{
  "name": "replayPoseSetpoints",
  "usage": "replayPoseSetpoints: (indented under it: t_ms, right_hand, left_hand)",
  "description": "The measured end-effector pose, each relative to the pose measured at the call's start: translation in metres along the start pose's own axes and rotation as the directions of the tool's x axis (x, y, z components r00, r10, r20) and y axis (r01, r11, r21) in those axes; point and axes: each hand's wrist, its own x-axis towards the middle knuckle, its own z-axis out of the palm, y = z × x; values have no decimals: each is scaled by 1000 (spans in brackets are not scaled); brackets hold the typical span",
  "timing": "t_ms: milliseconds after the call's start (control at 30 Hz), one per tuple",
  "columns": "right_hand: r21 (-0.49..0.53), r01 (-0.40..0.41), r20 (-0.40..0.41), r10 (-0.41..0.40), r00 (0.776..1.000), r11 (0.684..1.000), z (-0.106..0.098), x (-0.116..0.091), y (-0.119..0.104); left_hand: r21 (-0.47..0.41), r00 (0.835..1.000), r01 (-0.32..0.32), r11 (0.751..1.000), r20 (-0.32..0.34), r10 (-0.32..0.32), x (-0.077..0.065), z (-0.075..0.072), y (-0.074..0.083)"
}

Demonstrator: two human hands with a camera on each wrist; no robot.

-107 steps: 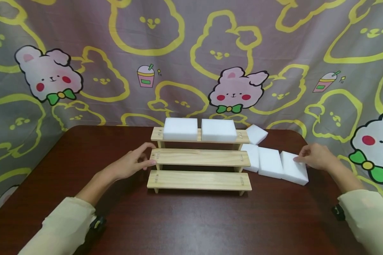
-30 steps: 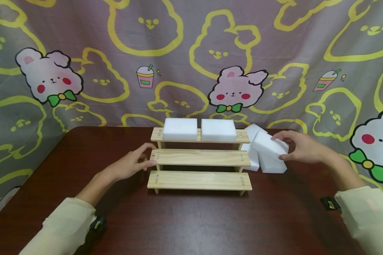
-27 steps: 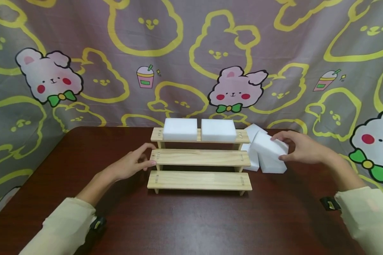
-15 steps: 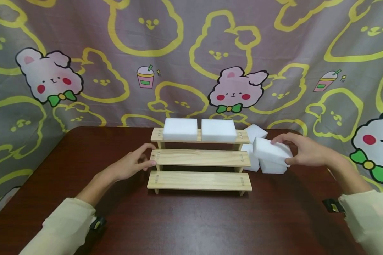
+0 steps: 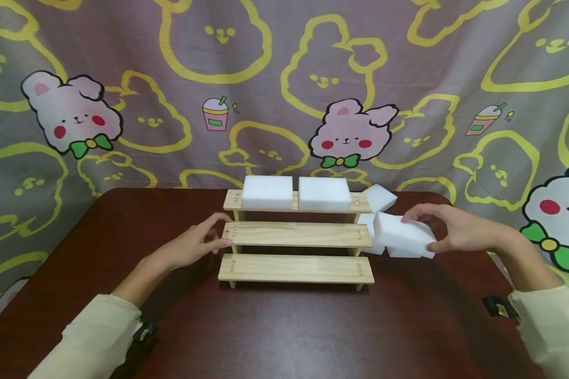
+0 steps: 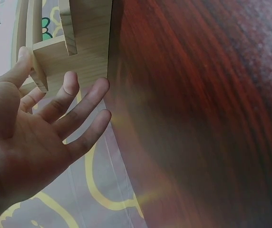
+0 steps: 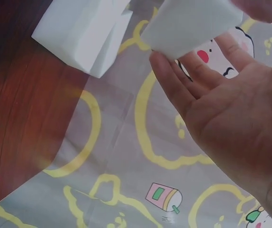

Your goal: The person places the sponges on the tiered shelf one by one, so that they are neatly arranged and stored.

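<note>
A three-tier wooden display shelf (image 5: 296, 234) stands mid-table. My left hand (image 5: 189, 246) pinches the left end of its middle board; in the left wrist view thumb and forefinger close on the board edge, and the other fingers (image 6: 86, 109) spread free. Right of the shelf, my right hand (image 5: 464, 227) holds a white foam block (image 5: 400, 231) between thumb and fingers, tilted above another block. In the right wrist view, the held block (image 7: 193, 26) is apart from the white blocks (image 7: 79, 28) on the table. Two foam blocks, left (image 5: 267, 192) and right (image 5: 324, 193), sit on the top board.
Further white foam blocks lie right of the shelf: one at the back (image 5: 380, 197), one partly behind the shelf end (image 5: 378, 246), one mostly hidden under the held block. A patterned curtain (image 5: 265, 95) hangs behind the dark red table (image 5: 284, 331).
The right hand has taken up the rightmost foam block, carried it left over its neighbour, and over the last second lowered and turned it slightly towards me. The left hand has stayed put.
</note>
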Motion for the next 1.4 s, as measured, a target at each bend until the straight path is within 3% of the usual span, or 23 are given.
replayPoseSetpoints:
  t_ms: [367,533,667,833,1067,1400]
  right_hand:
    - [38,35,82,-38,996,999,-2,-4,-11]
    - [22,110,65,-111,992,994,1,-1,-15]
    - [-54,178,21,-177,984,983,7,4,-18]
    - [-113,202,3,-203,979,973,12,11,-22]
    - [-93,330,-16,-333,943,939,19,19,-27]
    - [-82,284,-11,-286,958,955,29,28,-43]
  left_hand:
    - [-4,1000,-1,1000,0,1,0,1,1]
    - [-7,1000,5,1000,-1,-5,-1,1,1]
    - [-9,1000,12,1000,2,-12,-1,1,1]
    - [-16,1000,3,1000,4,-3,-1,1,1]
    - [-18,1000,-1,1000,4,1,-1,0,0]
    - [-13,1000,-3,1000,0,3,-1,1,-2]
